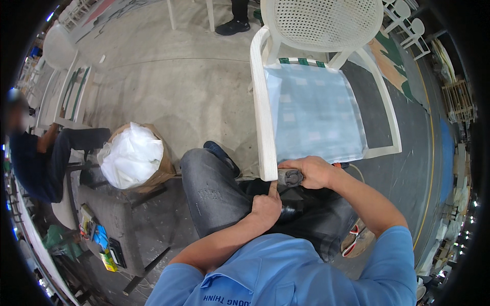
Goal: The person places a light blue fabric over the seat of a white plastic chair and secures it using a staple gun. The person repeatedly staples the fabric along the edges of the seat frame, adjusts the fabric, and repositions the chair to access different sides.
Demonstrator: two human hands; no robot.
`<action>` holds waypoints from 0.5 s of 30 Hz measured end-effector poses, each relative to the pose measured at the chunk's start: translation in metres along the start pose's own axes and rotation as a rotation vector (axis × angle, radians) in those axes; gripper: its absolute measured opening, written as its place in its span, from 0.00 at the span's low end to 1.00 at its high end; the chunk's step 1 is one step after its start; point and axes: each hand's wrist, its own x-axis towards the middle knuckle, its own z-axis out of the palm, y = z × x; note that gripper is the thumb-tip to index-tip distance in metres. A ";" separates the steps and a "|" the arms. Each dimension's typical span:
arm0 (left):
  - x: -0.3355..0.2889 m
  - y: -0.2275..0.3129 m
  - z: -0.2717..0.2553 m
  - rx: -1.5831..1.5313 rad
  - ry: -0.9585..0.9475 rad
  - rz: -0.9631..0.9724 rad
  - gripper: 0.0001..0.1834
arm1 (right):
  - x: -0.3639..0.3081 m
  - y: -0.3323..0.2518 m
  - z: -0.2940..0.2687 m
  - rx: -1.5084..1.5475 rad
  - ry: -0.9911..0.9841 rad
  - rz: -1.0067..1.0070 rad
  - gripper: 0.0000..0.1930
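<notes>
A white armchair (265, 102) with a woven back stands in front of me, its seat covered by pale blue checked fabric (316, 115). Green webbing strips (303, 61) show at the seat's rear edge. My right hand (312, 172) is closed around a dark grey staple gun (291, 177), its head close to the seat's front edge beside the left armrest's end. Just left of the tool is my left hand (266, 210), index finger stretched up to the armrest's front end, other fingers curled. Whatever those curled fingers may hold is hidden.
A brown sack (164, 162) with white stuffing stands left of my knee. Further left, a grey padded chair (115, 224) carries small tools and packets. A seated person (33, 148) works at another white chair (76, 94). Red-handled scissors (350, 245) lie by my right thigh.
</notes>
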 end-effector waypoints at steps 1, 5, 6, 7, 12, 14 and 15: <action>0.000 0.000 0.000 0.000 -0.003 -0.005 0.27 | 0.000 -0.002 -0.001 -0.008 0.007 0.000 0.35; -0.001 0.002 -0.005 -0.006 -0.034 -0.021 0.27 | -0.003 -0.010 0.000 -0.039 0.014 0.019 0.35; -0.002 0.002 -0.007 -0.009 -0.048 -0.023 0.26 | -0.007 -0.012 0.002 -0.040 0.021 0.031 0.35; -0.003 0.001 -0.009 -0.018 -0.055 0.023 0.25 | -0.010 -0.012 0.002 -0.045 0.034 0.042 0.35; -0.004 0.005 -0.018 -0.237 0.178 0.285 0.13 | -0.088 0.013 -0.004 0.473 0.437 0.228 0.37; 0.008 0.016 -0.023 -0.367 0.402 0.366 0.10 | -0.137 0.021 -0.010 0.985 0.575 0.513 0.26; 0.024 0.021 -0.027 -0.360 0.458 0.343 0.10 | -0.157 0.020 -0.018 1.001 0.625 0.539 0.19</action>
